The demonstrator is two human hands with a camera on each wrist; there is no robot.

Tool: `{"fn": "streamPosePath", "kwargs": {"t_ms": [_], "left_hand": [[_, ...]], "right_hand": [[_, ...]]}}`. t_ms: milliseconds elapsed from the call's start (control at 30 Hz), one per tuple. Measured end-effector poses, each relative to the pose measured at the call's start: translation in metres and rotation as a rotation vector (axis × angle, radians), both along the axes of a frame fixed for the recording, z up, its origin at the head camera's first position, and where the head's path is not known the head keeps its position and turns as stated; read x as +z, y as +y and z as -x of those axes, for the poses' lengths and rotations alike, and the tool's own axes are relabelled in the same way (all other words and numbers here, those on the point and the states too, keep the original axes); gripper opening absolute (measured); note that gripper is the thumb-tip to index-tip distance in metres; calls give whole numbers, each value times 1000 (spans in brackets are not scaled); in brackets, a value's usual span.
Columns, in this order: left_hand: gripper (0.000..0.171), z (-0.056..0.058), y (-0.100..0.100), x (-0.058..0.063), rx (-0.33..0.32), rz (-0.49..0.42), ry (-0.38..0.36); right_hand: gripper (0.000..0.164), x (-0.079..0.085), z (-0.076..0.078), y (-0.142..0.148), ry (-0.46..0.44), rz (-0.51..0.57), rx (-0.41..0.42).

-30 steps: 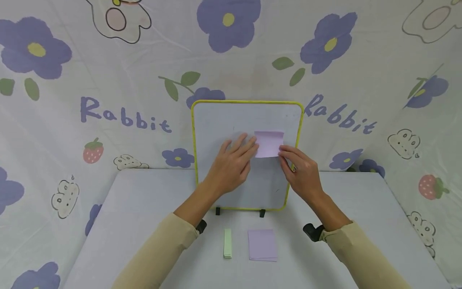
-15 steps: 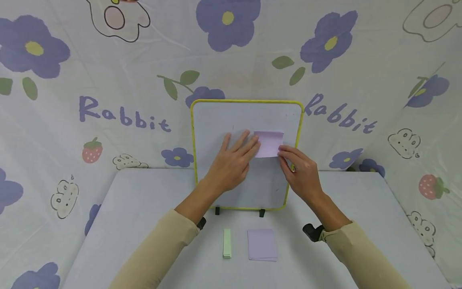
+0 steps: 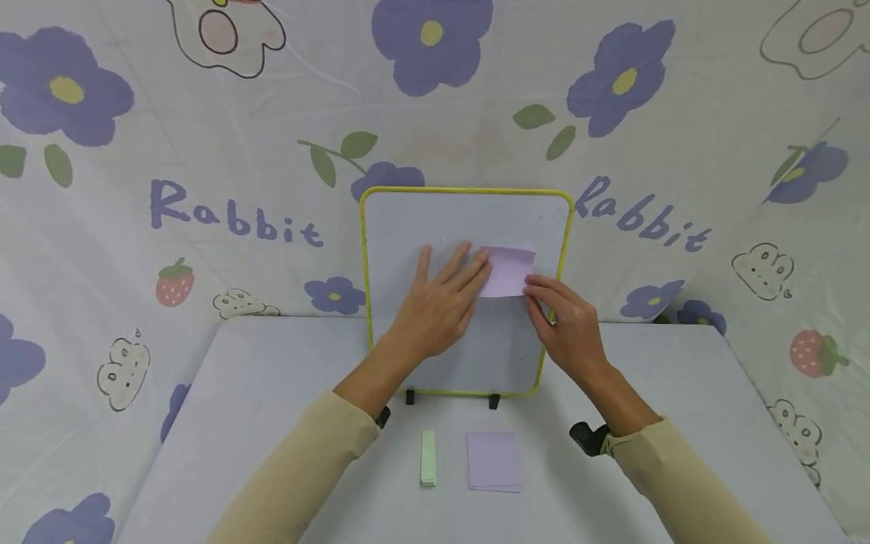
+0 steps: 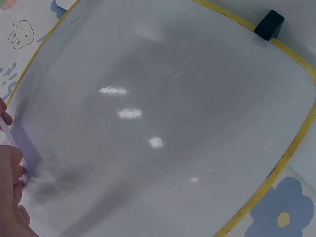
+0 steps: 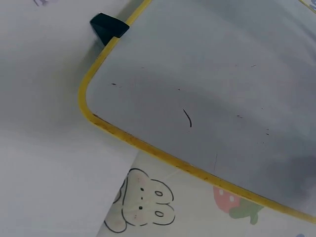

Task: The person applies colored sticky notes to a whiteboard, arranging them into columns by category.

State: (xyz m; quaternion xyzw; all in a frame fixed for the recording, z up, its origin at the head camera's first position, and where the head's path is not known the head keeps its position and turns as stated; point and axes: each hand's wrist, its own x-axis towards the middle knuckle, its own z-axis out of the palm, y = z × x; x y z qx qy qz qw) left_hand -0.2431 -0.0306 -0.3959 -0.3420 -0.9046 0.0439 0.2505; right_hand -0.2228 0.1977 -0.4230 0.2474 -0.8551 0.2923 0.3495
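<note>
A purple sticky note (image 3: pixel 511 273) lies against the right half of a yellow-framed whiteboard (image 3: pixel 492 351). At its left edge my left hand (image 3: pixel 437 311) rests extended fingers, the nearest ones touching the paper and the others spread over the board. My right hand (image 3: pixel 569 326) pinches the note's lower right corner between thumb and fingers. The left wrist view catches part of the left hand (image 4: pixel 11 190) at its left border, with a sliver of the note standing off the board. No hand shows in the right wrist view.
On the white table (image 3: pixel 285 453), a green strip pad (image 3: pixel 428 458) and a stack of purple sticky notes (image 3: pixel 494 460) lie before the board. Black feet (image 3: pixel 494 401) support the whiteboard. A flower-and-rabbit patterned cloth (image 3: pixel 469 143) hangs close behind it.
My left fingers have spread and shifted slightly up and right along the note's left edge. The right hand keeps its pinch on the corner, almost still.
</note>
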Motion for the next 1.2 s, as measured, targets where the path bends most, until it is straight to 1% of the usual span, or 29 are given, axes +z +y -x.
{"fn": "streamPosePath", "kwargs": {"t_ms": [200, 333, 500, 633, 733, 867, 967, 1067, 1200], "left_hand": [[53, 0, 1, -2, 7, -14, -32], [54, 0, 2, -3, 11, -21, -34], [54, -1, 2, -4, 21, -6, -28], [59, 0, 2, -5, 26, 18, 3], [62, 0, 2, -6, 26, 25, 29], [64, 0, 2, -6, 28, 23, 38], [64, 0, 2, -6, 29, 23, 34], [65, 0, 1, -6, 28, 23, 34], [66, -1, 0, -5, 35, 33, 40]], "right_hand": [[24, 2, -1, 0, -4, -19, -6], [24, 3, 0, 1, -1, -31, -4], [24, 2, 1, 2, 12, -34, 4], [24, 1, 2, 3, 15, -61, -1], [29, 3, 5, 1, 52, -143, -14], [33, 7, 10, -3, 164, -313, -23], [40, 11, 12, -7, 212, -434, -16], [51, 15, 13, -10, 205, -522, -10], [60, 19, 14, -14, 167, -584, -14]]}}
